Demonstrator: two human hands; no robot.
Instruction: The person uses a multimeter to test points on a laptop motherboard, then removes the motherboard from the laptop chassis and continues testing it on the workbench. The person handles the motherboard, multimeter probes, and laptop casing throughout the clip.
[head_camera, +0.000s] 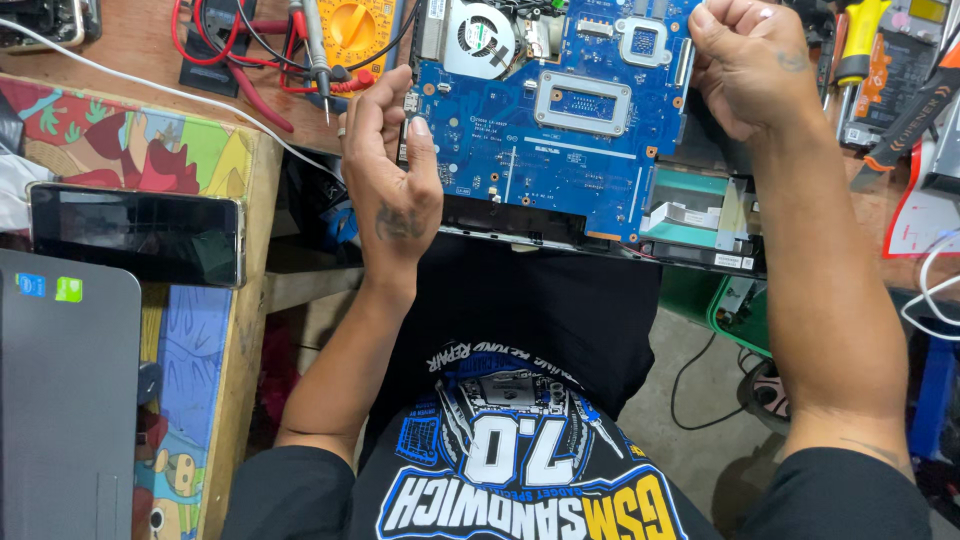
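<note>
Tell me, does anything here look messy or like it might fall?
The blue laptop motherboard juts past the bench's front edge over the lap, gripped by the left hand and right hand. Red and black multimeter leads lie tangled behind.

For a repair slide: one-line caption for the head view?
Left hand and right hand grip opposite edges of a blue laptop motherboard.

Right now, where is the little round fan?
In the head view, the round fan sits at the top left corner of the blue circuit board, just right of the yellow multimeter and above the left hand.
</note>
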